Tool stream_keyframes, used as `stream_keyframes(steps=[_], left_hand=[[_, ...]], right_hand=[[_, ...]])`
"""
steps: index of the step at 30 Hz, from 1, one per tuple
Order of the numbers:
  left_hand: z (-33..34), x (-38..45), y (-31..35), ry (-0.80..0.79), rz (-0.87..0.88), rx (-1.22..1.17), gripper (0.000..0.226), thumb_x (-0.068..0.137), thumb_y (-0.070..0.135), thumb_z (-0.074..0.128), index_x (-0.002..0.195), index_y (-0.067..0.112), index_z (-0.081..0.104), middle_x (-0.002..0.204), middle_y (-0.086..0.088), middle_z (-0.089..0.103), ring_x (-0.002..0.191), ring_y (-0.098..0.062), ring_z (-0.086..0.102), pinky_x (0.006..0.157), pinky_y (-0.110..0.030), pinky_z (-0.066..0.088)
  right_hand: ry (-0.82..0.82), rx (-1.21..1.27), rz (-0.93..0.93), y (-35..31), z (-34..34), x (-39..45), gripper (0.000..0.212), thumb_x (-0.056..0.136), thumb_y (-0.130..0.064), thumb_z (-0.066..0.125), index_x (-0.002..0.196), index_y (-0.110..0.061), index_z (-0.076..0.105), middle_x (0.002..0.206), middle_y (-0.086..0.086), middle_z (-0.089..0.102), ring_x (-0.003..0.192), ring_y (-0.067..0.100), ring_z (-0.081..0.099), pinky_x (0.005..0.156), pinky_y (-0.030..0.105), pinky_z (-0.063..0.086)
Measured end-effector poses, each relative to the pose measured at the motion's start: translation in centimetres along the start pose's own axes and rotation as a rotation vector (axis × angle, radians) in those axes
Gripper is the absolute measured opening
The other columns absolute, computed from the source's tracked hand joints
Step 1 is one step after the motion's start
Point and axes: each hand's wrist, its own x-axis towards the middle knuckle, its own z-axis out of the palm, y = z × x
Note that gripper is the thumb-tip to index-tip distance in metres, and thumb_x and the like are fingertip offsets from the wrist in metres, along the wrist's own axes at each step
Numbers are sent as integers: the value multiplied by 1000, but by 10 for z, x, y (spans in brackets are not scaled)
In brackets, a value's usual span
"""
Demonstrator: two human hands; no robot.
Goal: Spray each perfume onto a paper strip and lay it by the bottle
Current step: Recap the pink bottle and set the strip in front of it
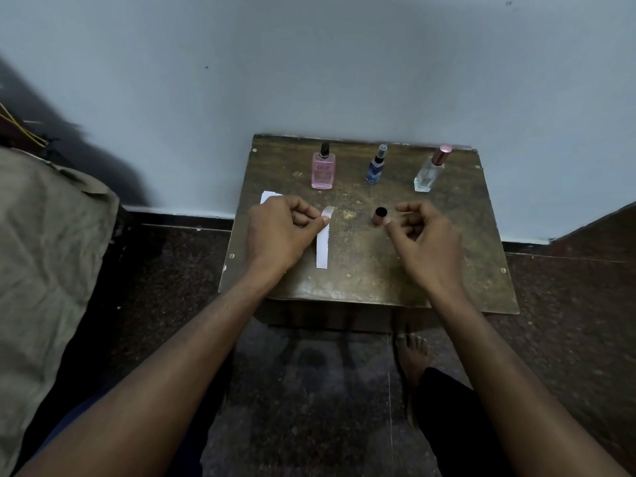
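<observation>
While the left hand (278, 228) pinches a white paper strip (323, 241) between thumb and finger, its lower end reaching down to the counter (371, 270), the head view shows the right hand (425, 235) with fingers loosely curled on nothing, its thumb just beside a rose-coloured cap (379, 216) lying on its side. Three bottles stand in a row at the back: a pink bottle (323, 170), a blue bottle (375, 166) and a clear bottle (430, 172). More paper (270, 197) peeks out behind the left hand. The first spraying seems about to start; next, the free hand likely must lift the uncapped pink bottle and aim its nozzle at the strip.
</observation>
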Motion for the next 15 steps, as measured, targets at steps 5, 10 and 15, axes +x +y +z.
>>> stream_keyframes(steps=[5,10,15], left_hand=[[12,23,0,-21,17,-5,16,83,42,92,81,31,79,60,20,69,62,13,67,62,-13,53],[14,32,-5,-32,49,-3,19,83,43,91,77,36,75,64,20,71,63,11,67,57,-5,49],[13,38,-5,-50,72,-16,18,82,35,94,78,33,76,67,19,71,60,11,66,59,-3,47]], right_hand=[[-40,-74,-8,-1,14,16,52,86,-41,86,129,-21,64,103,-9,67,91,3,64,77,10,49],[-27,-102,-42,0,25,17,47,83,-34,90,123,-23,67,92,-24,59,90,-18,55,74,-1,40],[-38,-136,-33,1,26,19,19,91,-29,83,106,-23,73,100,-9,71,85,-3,61,69,1,41]])
